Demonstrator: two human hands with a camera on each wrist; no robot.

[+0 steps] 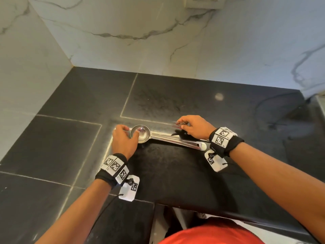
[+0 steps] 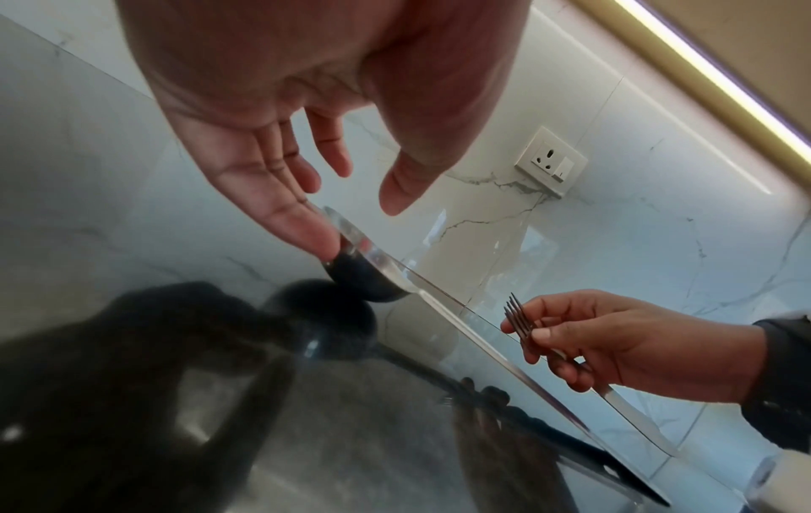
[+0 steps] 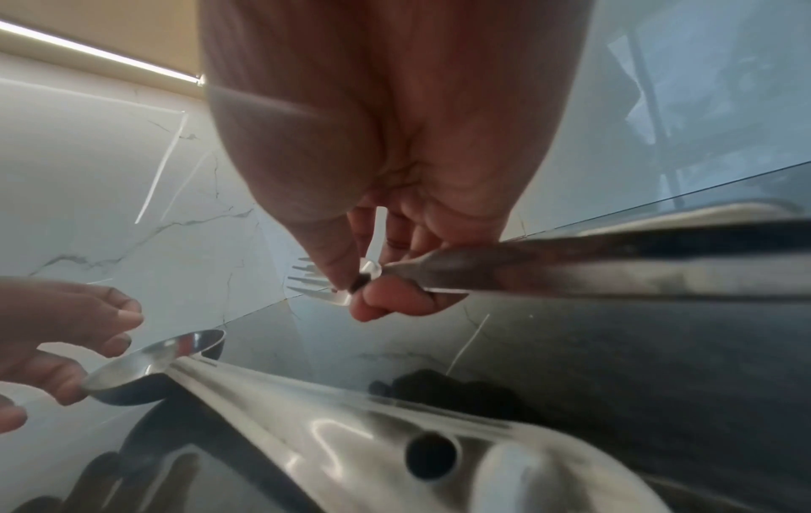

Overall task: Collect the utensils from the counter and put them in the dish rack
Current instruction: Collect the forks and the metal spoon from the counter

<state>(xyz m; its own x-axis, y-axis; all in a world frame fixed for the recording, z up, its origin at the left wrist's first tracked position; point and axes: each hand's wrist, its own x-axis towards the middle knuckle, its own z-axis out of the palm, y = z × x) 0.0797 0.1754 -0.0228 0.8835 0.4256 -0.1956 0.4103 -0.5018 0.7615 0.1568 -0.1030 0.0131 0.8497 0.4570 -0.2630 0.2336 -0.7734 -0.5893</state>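
Note:
A steel ladle [image 1: 143, 136] lies on the black counter [image 1: 175, 173], bowl to the left and handle running right. My left hand [image 1: 131, 131] reaches over the bowl, and its relaxed fingertips [image 2: 327, 243] touch the rim. The thumb hovers free in the left wrist view. My right hand [image 1: 182, 124] hovers just above the ladle's handle [image 3: 307, 416] and pinches a steel fork [image 2: 518, 317] near its neck, tines pointing left. Whether it holds more than one fork I cannot tell. The fork's handle [image 3: 614, 267] runs back under the palm. The dish rack is out of view.
White marble walls close the counter at the back and the left, forming a corner. A wall socket [image 1: 204, 2] sits high on the back wall. The counter's front edge [image 1: 228, 214] runs just before my body. A pale edge [image 1: 321, 103] shows at the far right.

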